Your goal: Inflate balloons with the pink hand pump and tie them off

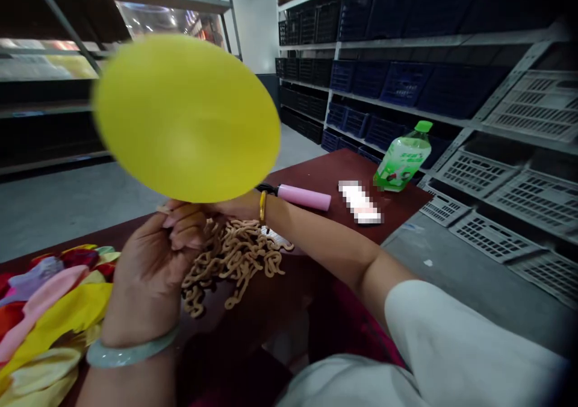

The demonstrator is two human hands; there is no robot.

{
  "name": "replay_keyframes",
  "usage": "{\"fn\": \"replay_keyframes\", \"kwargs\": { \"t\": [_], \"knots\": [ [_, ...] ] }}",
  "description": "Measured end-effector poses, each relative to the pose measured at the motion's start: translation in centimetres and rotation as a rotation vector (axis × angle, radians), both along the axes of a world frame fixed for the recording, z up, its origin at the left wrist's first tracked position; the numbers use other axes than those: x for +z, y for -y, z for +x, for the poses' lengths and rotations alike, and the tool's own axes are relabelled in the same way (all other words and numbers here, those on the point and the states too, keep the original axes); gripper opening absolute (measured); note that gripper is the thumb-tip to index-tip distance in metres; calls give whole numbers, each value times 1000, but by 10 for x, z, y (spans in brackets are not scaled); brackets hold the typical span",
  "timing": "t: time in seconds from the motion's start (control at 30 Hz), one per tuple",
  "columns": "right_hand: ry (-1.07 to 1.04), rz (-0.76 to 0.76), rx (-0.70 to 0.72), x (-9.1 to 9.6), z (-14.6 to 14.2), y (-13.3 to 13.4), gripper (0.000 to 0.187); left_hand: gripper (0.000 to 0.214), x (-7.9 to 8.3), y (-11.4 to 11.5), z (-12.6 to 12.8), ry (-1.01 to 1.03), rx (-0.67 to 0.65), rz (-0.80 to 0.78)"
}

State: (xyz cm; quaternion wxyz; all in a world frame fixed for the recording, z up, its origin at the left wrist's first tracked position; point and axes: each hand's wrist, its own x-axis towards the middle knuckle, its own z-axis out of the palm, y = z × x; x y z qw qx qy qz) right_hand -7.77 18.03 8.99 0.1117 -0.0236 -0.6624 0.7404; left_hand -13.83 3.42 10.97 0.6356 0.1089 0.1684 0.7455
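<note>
The biggest thing near me is the dark red table (334,166), and over it is my yellow balloon (187,118), up at ten o'clock in what I see. It looks round, full and a bit blurry. I think it weighs next to nothing, so a little puff of air could push it about. Its skin looks smooth and thin. It should squish a bit if I press softly, but a hard squeeze or a sharp nail might pop it.

Now make the balloon the middle of the clock. Between seven and eight is a heap of flat balloons (67,310), pink, yellow, red and more, all floppy. At five lies a smaller heap of tan squiggly strands (246,244).

My left hand (158,244) is near half past six, with its fingers curled in close. It seems to pinch the balloon's bottom. My right hand (239,207) is at five, closer in. Most of it is hidden, so I can't tell how open it is or what it holds.

At four is a pink hand pump (307,197).

The balloon's little neck is hidden from me. I'd say that's the best place to hold, pinched firmly.
</note>
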Motion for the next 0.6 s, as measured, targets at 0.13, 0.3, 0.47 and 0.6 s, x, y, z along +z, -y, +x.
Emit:
{"fn": "replay_keyframes", "kwargs": {
  "t": [0.13, 0.3, 0.47, 0.6],
  "knots": [
    [-3, 145, -43, -7, 15, -19, 16, 22, -10, -10, -8, -88, -8, -85],
    [-5, 211, -322, -17, 25, -15, 30, 14, -29, -27, -2, -592, 365, -285],
    [-203, 723, -581, -17, 37, 11, 14, 25, -49, -39, 0, -971, 763, -388],
    [-381, 969, -596, -14, 45, 23, 9, 23, -57, -41, 4, -1041, 805, -264]
  ]
}}
